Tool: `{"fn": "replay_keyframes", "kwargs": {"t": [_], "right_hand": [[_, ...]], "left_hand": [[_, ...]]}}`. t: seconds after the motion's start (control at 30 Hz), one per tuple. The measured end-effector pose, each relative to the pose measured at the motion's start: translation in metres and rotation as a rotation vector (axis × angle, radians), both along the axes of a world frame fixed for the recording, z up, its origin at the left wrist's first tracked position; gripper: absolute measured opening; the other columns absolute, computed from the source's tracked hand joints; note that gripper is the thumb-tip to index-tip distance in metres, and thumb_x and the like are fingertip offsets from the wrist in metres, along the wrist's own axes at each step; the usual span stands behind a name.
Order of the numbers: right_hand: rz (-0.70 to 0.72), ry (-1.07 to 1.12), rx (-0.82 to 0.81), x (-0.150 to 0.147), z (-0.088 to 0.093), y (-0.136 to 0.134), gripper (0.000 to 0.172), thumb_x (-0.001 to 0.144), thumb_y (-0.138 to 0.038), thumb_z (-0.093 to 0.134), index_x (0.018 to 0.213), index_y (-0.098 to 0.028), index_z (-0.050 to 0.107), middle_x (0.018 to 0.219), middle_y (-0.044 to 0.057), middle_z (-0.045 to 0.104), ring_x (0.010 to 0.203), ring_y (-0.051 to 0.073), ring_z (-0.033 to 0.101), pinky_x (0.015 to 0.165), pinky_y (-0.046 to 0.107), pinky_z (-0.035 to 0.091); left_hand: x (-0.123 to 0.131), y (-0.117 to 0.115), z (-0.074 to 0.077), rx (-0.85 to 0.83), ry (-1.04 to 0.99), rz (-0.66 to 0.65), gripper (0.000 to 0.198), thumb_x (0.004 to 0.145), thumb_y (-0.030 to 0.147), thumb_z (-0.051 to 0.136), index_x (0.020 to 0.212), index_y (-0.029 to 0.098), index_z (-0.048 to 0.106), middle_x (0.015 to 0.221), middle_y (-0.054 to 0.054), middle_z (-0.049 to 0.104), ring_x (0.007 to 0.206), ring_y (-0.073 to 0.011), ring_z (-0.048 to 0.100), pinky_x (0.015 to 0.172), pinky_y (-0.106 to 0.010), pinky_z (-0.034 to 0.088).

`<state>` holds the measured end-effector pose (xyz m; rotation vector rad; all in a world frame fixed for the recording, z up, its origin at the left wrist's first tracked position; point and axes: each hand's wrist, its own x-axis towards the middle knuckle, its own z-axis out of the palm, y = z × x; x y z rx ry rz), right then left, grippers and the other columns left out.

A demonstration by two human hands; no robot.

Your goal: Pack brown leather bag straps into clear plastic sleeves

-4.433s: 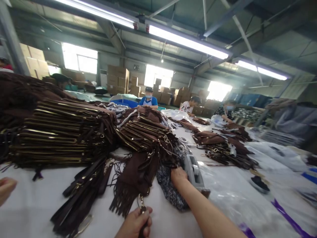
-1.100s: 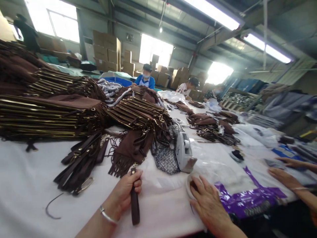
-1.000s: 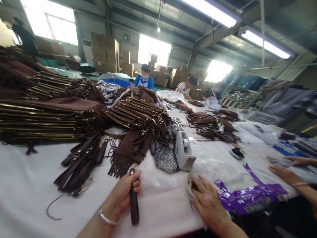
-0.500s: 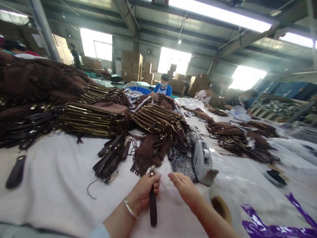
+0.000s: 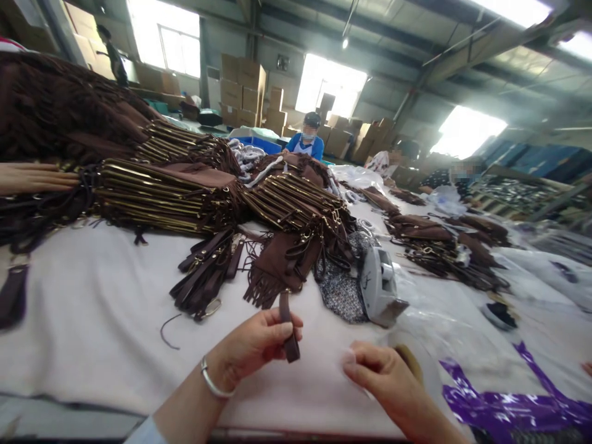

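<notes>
My left hand (image 5: 259,339), with a silver bangle at the wrist, pinches a dark brown wrist strap (image 5: 290,345) between thumb and fingers. The strap's upper end reaches toward a brown fringed pouch (image 5: 272,265) lying just beyond. To the right, apart from the strap, my right hand (image 5: 377,370) is closed with thumb and fingers together, its tips slightly blurred. A small pale bit shows below its fingers, too unclear to name. Left of the pouch lies a bunch of brown straps (image 5: 198,277) with a metal ring.
Stacked brown pouches with gold zips (image 5: 161,197) line the far side. A grey-white tape dispenser (image 5: 382,287) rests on patterned cloth (image 5: 342,296). Purple printed plastic (image 5: 504,394) lies right. Another person's hand (image 5: 37,179) touches the left pile; a person in blue (image 5: 305,145) works opposite.
The strap's lower end has come up and now looks folded in my left hand. My right hand has moved right and down, its fingers curling together. Another person's hand has appeared at left.
</notes>
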<state>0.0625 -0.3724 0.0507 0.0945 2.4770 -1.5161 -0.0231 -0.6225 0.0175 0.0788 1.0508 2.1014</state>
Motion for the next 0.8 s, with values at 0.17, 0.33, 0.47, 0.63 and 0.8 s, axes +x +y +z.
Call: {"fn": "replay_keyframes", "kwargs": {"t": [0.17, 0.33, 0.47, 0.63, 0.8], "right_hand": [[0.023, 0.022, -0.002, 0.008, -0.010, -0.022, 0.037, 0.080, -0.043, 0.062, 0.056, -0.018, 0.049, 0.063, -0.003, 0.044, 0.063, 0.012, 0.042, 0.059, 0.024, 0.034], [-0.028, 0.057, 0.001, -0.005, -0.018, -0.032, 0.037, 0.079, -0.043, 0.061, 0.054, -0.018, 0.050, 0.061, -0.003, 0.044, 0.060, 0.012, 0.042, 0.057, 0.024, 0.033], [-0.054, 0.029, -0.016, -0.009, -0.024, -0.031, 0.031, 0.077, -0.045, 0.061, 0.061, -0.018, 0.063, 0.063, -0.002, 0.049, 0.063, 0.014, 0.046, 0.059, 0.025, 0.035], [-0.060, 0.026, -0.052, -0.012, -0.027, -0.029, 0.028, 0.077, -0.043, 0.063, 0.070, -0.017, 0.071, 0.066, 0.000, 0.057, 0.067, 0.016, 0.050, 0.063, 0.026, 0.037], [-0.031, -0.006, -0.176, -0.020, -0.026, -0.035, 0.030, 0.080, -0.044, 0.063, 0.084, -0.016, 0.075, 0.077, 0.003, 0.065, 0.075, 0.018, 0.054, 0.069, 0.028, 0.040]], "left_hand": [[-0.006, 0.017, 0.012, -0.090, 0.033, 0.128, 0.039, 0.058, 0.034, 0.088, 0.084, 0.011, 0.071, 0.070, -0.004, 0.063, 0.056, -0.0102, 0.055, 0.050, -0.020, 0.037], [0.000, 0.028, 0.010, -0.299, 0.193, 0.196, 0.025, 0.067, 0.027, 0.081, 0.085, 0.013, 0.072, 0.074, -0.006, 0.069, 0.063, -0.0136, 0.058, 0.057, -0.024, 0.043], [0.003, 0.029, 0.009, -0.404, 0.335, 0.217, 0.017, 0.070, 0.022, 0.075, 0.084, 0.013, 0.074, 0.081, -0.008, 0.072, 0.071, -0.0167, 0.060, 0.061, -0.025, 0.046], [0.003, 0.031, 0.007, -0.362, 0.417, 0.143, 0.019, 0.071, 0.019, 0.072, 0.089, 0.013, 0.076, 0.082, -0.006, 0.073, 0.074, -0.0160, 0.061, 0.070, -0.026, 0.046], [0.010, 0.036, -0.004, -0.336, 0.358, 0.104, 0.020, 0.071, 0.020, 0.073, 0.089, 0.011, 0.075, 0.087, -0.007, 0.073, 0.082, -0.0193, 0.063, 0.077, -0.029, 0.047]]}}
